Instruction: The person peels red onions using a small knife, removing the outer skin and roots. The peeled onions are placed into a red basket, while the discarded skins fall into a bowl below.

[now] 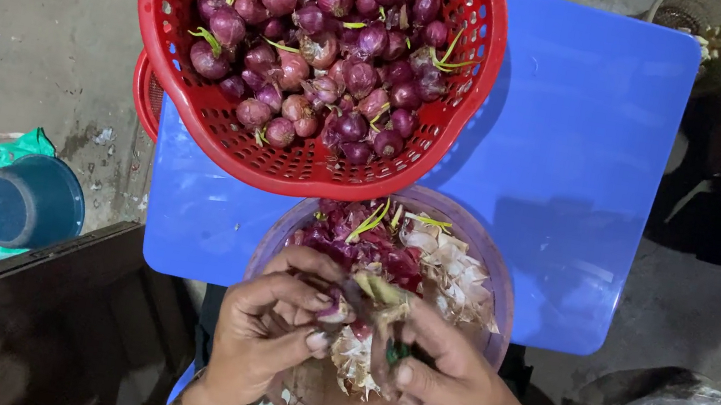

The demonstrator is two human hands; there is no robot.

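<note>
Head | shallot (pixel 341 309) purple, half-peeled | left hand (pixel 265 333) + right hand (pixel 449 374) grip it

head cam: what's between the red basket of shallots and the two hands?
Head view: the far part of the pink bowl, heaped with purple and papery peelings, lies between the red basket and both hands.

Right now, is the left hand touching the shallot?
Touching. The head view shows the left hand with its fingertips pressed on the shallot, no gap.
</note>
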